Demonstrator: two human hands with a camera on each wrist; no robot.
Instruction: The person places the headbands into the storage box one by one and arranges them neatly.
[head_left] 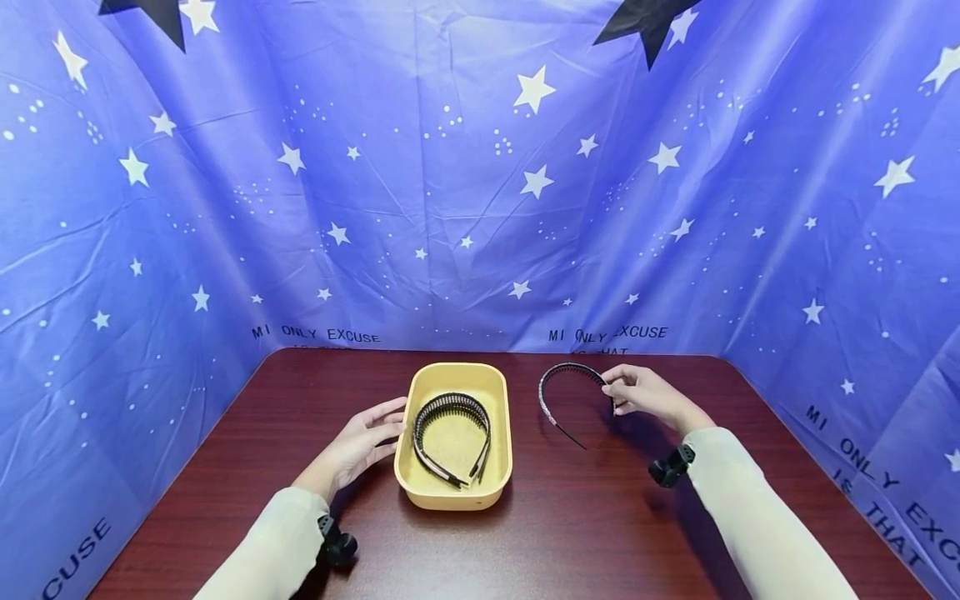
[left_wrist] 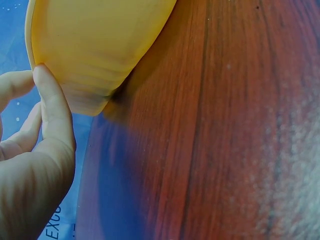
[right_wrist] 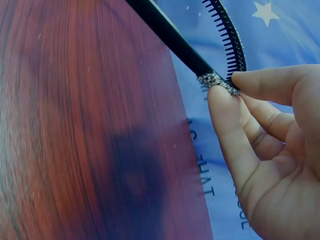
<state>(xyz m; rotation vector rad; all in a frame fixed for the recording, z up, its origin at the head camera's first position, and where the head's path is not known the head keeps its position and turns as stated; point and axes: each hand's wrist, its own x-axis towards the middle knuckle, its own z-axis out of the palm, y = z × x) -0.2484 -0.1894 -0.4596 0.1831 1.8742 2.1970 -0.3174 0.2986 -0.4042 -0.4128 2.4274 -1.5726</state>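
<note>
A yellow plastic box [head_left: 454, 502] stands on the table, with black toothed headbands [head_left: 452, 403] lying stacked inside it; their exact number is hard to tell. At the box's left side, my left hand [head_left: 363, 443] touches the outer wall near the rim with fairly straight fingers. The left wrist view shows a fingertip against the yellow box [left_wrist: 100, 40]. My right hand [head_left: 651, 397] pinches one end of another black headband [head_left: 545, 407], held right of the box. In the right wrist view, this headband [right_wrist: 180, 42] has comb teeth and a glittery silver patch by the fingertips.
The dark red wood-grain table [head_left: 315, 392] ends at a blue star-printed cloth [head_left: 450, 183] hanging behind and along both sides. A black wrist device [head_left: 337, 543] sits on the left sleeve, and a similar black device [head_left: 671, 467] is on the right one.
</note>
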